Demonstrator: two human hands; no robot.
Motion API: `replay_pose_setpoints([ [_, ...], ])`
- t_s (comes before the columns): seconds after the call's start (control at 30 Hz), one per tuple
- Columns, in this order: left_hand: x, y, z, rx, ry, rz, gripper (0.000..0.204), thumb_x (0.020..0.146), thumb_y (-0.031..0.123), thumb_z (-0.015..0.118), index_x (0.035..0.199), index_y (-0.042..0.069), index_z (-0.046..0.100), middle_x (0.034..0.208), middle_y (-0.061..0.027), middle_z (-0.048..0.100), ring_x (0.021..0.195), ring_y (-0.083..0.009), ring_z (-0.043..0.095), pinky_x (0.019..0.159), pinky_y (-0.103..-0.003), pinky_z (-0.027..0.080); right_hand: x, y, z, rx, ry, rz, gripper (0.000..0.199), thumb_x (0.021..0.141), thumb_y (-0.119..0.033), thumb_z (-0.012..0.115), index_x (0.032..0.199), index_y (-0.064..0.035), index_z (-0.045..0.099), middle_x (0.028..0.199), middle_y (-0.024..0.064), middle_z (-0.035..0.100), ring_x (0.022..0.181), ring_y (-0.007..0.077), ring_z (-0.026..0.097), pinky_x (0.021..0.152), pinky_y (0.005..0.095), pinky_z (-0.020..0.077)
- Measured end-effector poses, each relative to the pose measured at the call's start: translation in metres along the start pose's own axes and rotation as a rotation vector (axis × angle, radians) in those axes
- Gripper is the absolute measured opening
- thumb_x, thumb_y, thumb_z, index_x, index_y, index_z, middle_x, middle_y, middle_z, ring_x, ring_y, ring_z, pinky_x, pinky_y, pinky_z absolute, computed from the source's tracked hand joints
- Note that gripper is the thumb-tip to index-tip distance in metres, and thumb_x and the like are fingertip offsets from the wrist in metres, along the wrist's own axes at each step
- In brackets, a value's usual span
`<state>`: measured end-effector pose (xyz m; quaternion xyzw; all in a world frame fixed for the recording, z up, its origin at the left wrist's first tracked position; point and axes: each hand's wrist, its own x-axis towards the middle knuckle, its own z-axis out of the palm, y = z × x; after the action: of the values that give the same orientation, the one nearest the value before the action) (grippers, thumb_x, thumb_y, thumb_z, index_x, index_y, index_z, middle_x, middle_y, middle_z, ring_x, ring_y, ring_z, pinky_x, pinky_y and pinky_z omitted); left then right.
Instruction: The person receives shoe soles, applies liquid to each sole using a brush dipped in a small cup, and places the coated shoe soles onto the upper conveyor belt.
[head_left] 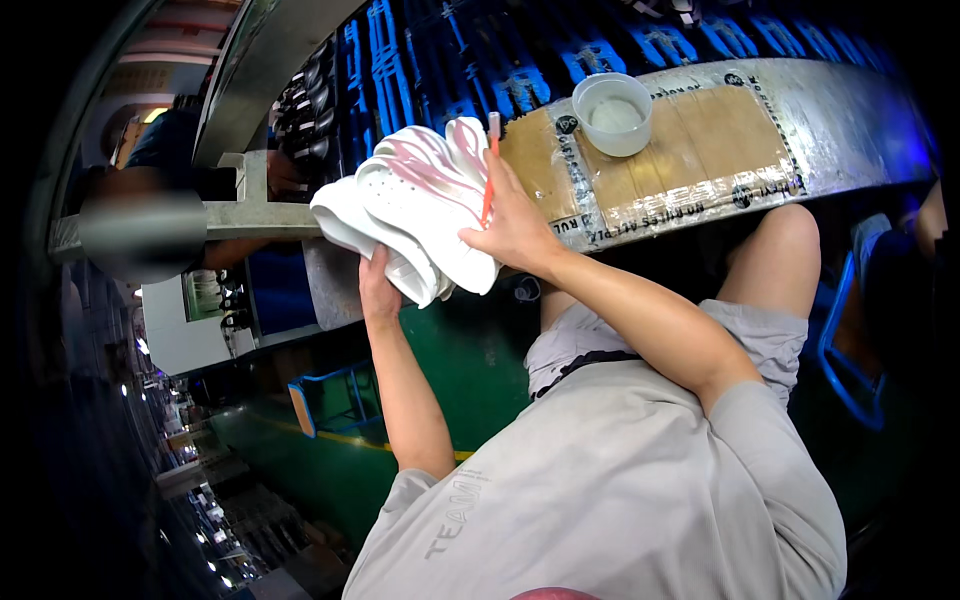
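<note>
A bundle of several white shoe soles [410, 190], some with dusty-pink bands, is held up at the near left end of the bench. My left hand [379, 287] grips the bundle from below, its fingers partly hidden under the soles. My right hand [515, 215] is closed at the right side of the bundle, its thumb against the nearest sole. A thin orange-red stick with a pale end [490, 180] stands upright between the fingers of that hand and the soles; whether it is a brush or a pen I cannot tell.
A translucent plastic cup [613, 115] stands on the taped cardboard [690, 150] covering the bench. Beyond runs a conveyor with blue racks [590, 55]. Another person's hand [287, 175] is behind a metal frame [250, 218] at left. Blue-framed stools [345, 395] stand on the green floor.
</note>
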<state>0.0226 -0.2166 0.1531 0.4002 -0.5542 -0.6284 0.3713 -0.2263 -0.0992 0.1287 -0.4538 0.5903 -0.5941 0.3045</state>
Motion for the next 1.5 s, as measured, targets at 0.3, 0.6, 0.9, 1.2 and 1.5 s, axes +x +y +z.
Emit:
replay_pose_setpoints([
  [0.3,0.001,0.003,0.046,0.211,0.101,0.153,0.063,0.112,0.033,0.048,0.159,-0.004,0.03,0.155,-0.0157,0.047,0.138,-0.025,0.049,0.116,-0.038,0.038,0.003,0.011,-0.002,-0.012,0.12,-0.014,0.107,0.079,-0.033,0.08,0.158,0.0091,0.021,0.156,0.0341,0.039,0.144,0.0471,0.042,0.121,0.0456,0.0345],
  [0.6,0.006,0.014,0.029,0.816,0.552,0.443,0.019,0.096,0.015,0.067,0.1,-0.003,0.068,0.085,-0.0202,0.07,0.073,-0.0296,0.068,0.069,-0.041,0.052,0.003,-0.005,-0.021,-0.209,0.12,-0.262,0.098,0.081,-0.026,0.083,0.157,0.0067,0.029,0.154,0.0291,0.045,0.141,0.0432,0.045,0.119,0.0469,0.0357],
  [0.9,-0.004,0.04,0.035,0.811,0.66,0.615,0.011,0.097,0.008,0.061,0.094,-0.003,0.057,0.084,-0.0277,0.066,0.079,-0.0475,0.065,0.068,-0.052,0.049,-0.006,-0.009,-0.029,-0.263,0.102,-0.252,0.094,0.086,-0.02,0.078,0.16,0.0049,0.025,0.161,0.0282,0.037,0.149,0.0418,0.038,0.122,0.0442,0.0308],
  [1.2,0.005,0.013,0.006,0.099,0.498,0.321,0.033,0.097,0.023,0.068,0.111,-0.006,0.069,0.094,-0.0103,0.072,0.084,-0.0143,0.064,0.08,-0.032,0.051,-0.001,-0.009,-0.04,-0.28,0.128,-0.273,0.092,0.089,-0.014,0.077,0.162,0.0015,0.024,0.161,0.0239,0.036,0.15,0.0351,0.038,0.123,0.0415,0.031],
  [1.5,-0.043,0.042,0.027,-0.527,0.067,0.148,0.067,0.093,0.025,0.051,0.151,-0.008,0.042,0.143,-0.0225,0.058,0.13,-0.0335,0.06,0.114,-0.044,0.046,0.0,-0.03,-0.043,-0.474,0.216,-0.453,0.097,0.08,-0.011,0.076,0.161,0.0022,0.024,0.157,0.0277,0.04,0.145,0.0446,0.041,0.12,0.0492,0.034],
])
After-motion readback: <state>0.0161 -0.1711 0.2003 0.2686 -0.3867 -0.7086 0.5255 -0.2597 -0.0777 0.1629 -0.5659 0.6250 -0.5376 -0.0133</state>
